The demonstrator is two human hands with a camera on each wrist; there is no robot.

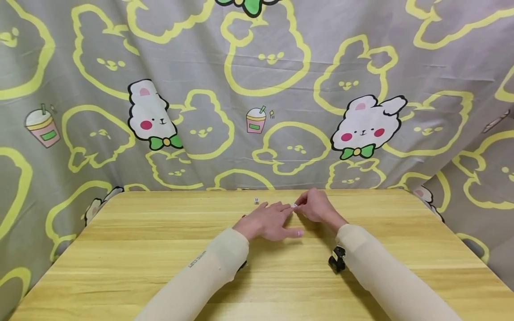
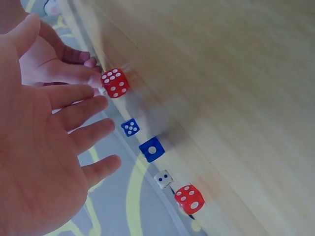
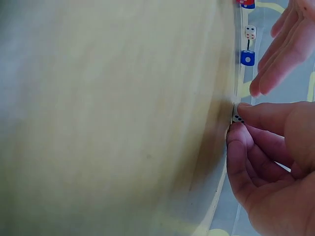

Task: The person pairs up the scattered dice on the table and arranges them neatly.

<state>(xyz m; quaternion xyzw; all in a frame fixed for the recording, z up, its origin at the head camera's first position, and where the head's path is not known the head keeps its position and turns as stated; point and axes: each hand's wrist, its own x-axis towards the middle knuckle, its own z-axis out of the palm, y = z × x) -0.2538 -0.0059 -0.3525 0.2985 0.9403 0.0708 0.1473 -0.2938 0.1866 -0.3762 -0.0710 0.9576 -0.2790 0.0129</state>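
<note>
My right hand (image 1: 317, 205) pinches a small white die (image 3: 238, 117) between thumb and index finger, low at the far part of the table. Beside it, my left hand (image 1: 274, 221) reaches across with its fingers spread and straight, holding nothing. Several dice show past its fingertips in the left wrist view: a red die (image 2: 114, 82) closest to the right hand, a small blue die (image 2: 130, 127), a larger blue die (image 2: 152, 149), a white die (image 2: 164, 179) and another red die (image 2: 189, 198). From the head, the left hand hides most of them.
The wooden table (image 1: 160, 258) ends at a back edge just beyond both hands. Behind it hangs a grey curtain (image 1: 225, 147) with yellow outlines and rabbits. One white die (image 1: 256, 201) shows left of the fingers near that edge.
</note>
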